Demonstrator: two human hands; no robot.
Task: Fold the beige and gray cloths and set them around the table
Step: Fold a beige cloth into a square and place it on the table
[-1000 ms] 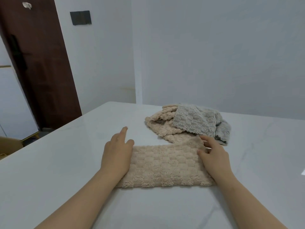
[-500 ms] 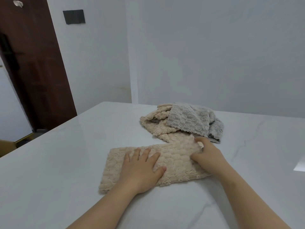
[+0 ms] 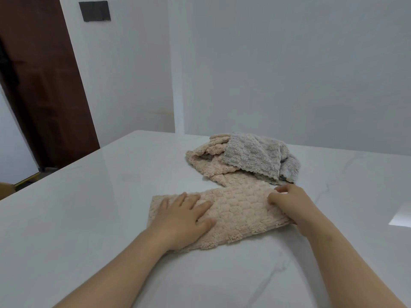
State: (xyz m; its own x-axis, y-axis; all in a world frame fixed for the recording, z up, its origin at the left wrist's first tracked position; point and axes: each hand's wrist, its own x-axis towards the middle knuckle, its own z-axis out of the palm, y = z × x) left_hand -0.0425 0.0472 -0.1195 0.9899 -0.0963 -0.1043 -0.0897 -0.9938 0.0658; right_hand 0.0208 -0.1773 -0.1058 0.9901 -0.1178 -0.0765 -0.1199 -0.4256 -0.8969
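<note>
A folded beige cloth lies as a long strip on the white marble table in front of me. My left hand rests flat on its left part, fingers spread. At the strip's right end my right hand has its fingers and thumb curled on the far corner. Just behind it sits a crumpled pile: another beige cloth with a gray cloth draped over its right side.
The table's left edge runs diagonally from the near left to the far corner. Beyond it stands a dark brown door. A white wall lies close behind the table, with a dark plate high up.
My left hand has moved from the strip's left end onto its top and now lies flat there. The strip has shifted left and turned slightly. My right hand stays at the right end.
</note>
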